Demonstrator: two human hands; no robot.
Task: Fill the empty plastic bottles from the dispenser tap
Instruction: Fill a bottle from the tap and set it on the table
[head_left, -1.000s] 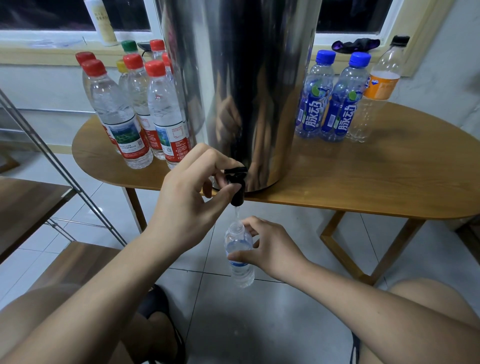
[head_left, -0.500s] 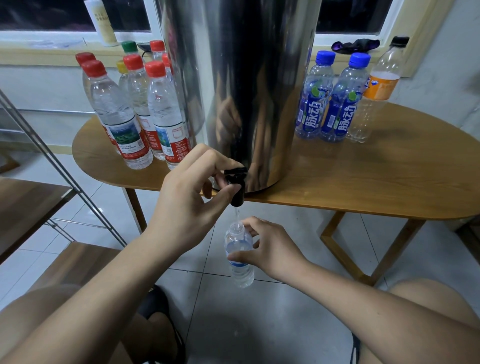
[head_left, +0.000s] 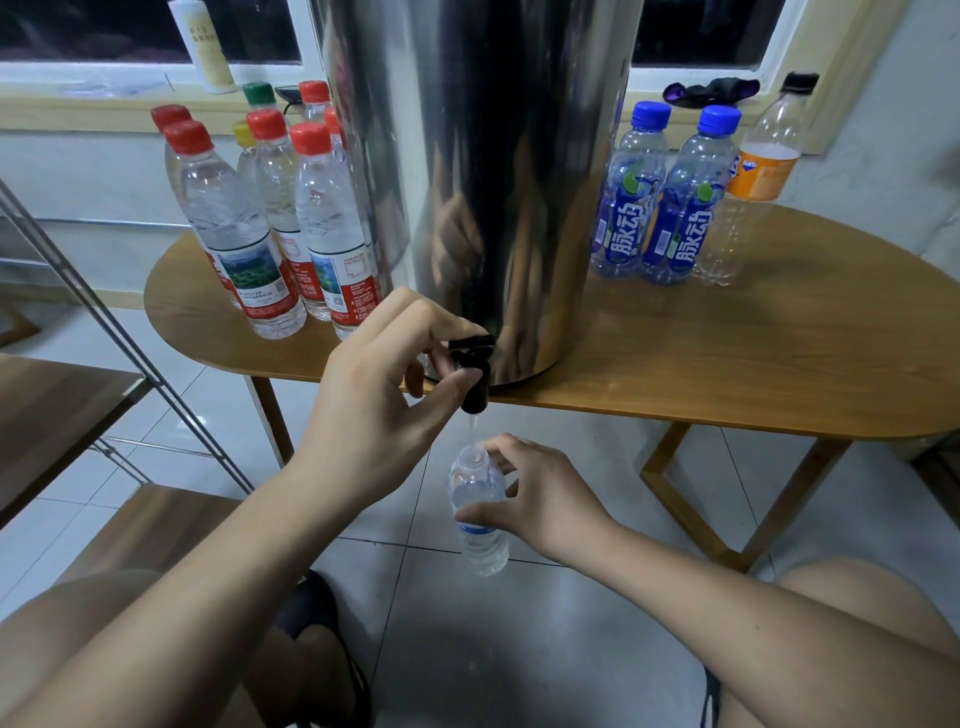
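Note:
A tall steel dispenser (head_left: 483, 171) stands on the wooden table (head_left: 727, 364), its black tap (head_left: 472, 369) hanging over the front edge. My left hand (head_left: 384, 395) grips the tap, fingers curled over its lever and thumb beneath. A thin stream of water runs from the spout into the open neck of a small clear bottle (head_left: 478, 514). My right hand (head_left: 540, 499) holds that uncapped bottle upright under the tap, below table height.
Several red-capped clear bottles (head_left: 317, 228) stand left of the dispenser. Two blue-labelled bottles (head_left: 675, 208) and an orange-labelled one (head_left: 753, 187) stand to its right. A metal rack (head_left: 104, 312) and wooden shelves are at the left. My knees frame the tiled floor below.

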